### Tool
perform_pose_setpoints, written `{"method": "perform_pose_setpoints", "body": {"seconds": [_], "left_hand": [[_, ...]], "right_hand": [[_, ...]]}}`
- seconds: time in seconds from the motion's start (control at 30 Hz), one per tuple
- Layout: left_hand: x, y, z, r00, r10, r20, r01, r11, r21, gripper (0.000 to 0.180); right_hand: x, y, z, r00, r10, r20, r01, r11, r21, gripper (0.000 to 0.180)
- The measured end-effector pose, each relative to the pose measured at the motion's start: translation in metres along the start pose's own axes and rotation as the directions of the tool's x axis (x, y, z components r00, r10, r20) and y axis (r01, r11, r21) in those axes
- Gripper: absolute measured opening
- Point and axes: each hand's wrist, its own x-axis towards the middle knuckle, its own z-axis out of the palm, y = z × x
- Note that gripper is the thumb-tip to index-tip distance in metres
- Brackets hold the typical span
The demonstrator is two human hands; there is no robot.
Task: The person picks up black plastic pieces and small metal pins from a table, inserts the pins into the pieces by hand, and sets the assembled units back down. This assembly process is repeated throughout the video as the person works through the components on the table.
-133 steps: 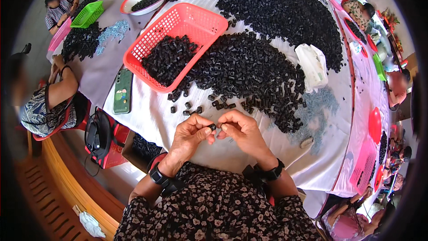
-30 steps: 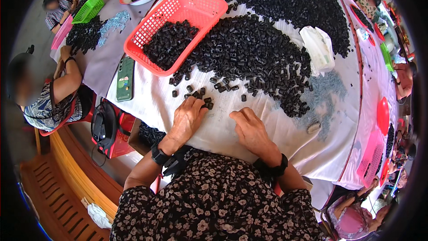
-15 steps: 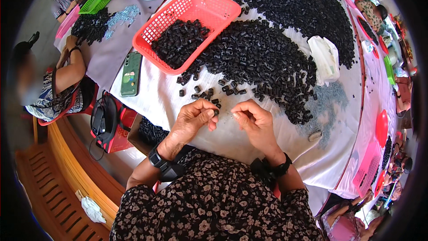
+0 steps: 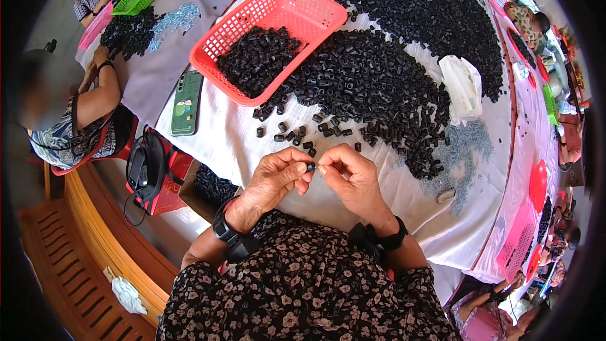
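My left hand (image 4: 275,182) pinches a small black plastic cap (image 4: 310,167) between thumb and forefinger, just over the near part of the table. Right beside it, the thumb and forefinger of my right hand (image 4: 351,178) are pressed together at the cap's end. Whatever sits in that right pinch is too small to make out. Several loose black pieces (image 4: 291,135) of the same sort lie just beyond my left hand. Farther off, a large heap of them (image 4: 372,82) spreads over the white cloth, and more fill a red plastic basket (image 4: 208,50).
Small pale blue-grey pieces (image 4: 464,161) lie scattered to the right, below a white plastic packet (image 4: 459,88). A green phone (image 4: 186,104) rests left of the basket. Another person (image 4: 76,113) sits at left, beside a black bag (image 4: 146,167) and a wooden bench (image 4: 69,246).
My right hand has moved left, bringing its pinched fingertips up to the black cap. My left hand still holds the cap and has barely shifted.
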Motion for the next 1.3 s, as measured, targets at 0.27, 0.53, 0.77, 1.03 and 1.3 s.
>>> {"method": "perform_pose_setpoints", "body": {"seconds": [0.27,0.53,0.77,1.03,1.3], "left_hand": [[0.000,-0.006,0.000,0.990,0.103,-0.099,-0.079,0.973,0.216,0.013],[-0.002,-0.011,0.001,0.983,0.156,-0.094,-0.117,0.937,0.329,0.016],[-0.001,-0.015,0.000,0.960,0.229,-0.162,-0.166,0.929,0.330,0.011],[-0.005,-0.014,0.002,0.965,0.253,-0.072,-0.198,0.878,0.437,0.013],[-0.008,-0.011,0.004,0.970,0.235,-0.070,-0.178,0.872,0.456,0.014]], "right_hand": [[0.001,-0.003,0.004,0.998,-0.026,-0.051,0.027,0.999,0.025,0.009],[0.000,0.005,0.006,1.000,0.018,0.011,-0.018,1.000,-0.015,0.010],[-0.003,0.009,0.004,0.998,0.066,0.019,-0.065,0.997,-0.032,0.008],[0.006,-0.001,-0.002,0.999,0.036,-0.002,-0.036,0.999,-0.014,0.008],[0.007,-0.007,-0.002,0.996,-0.006,0.094,0.022,0.984,-0.179,0.007]]}}
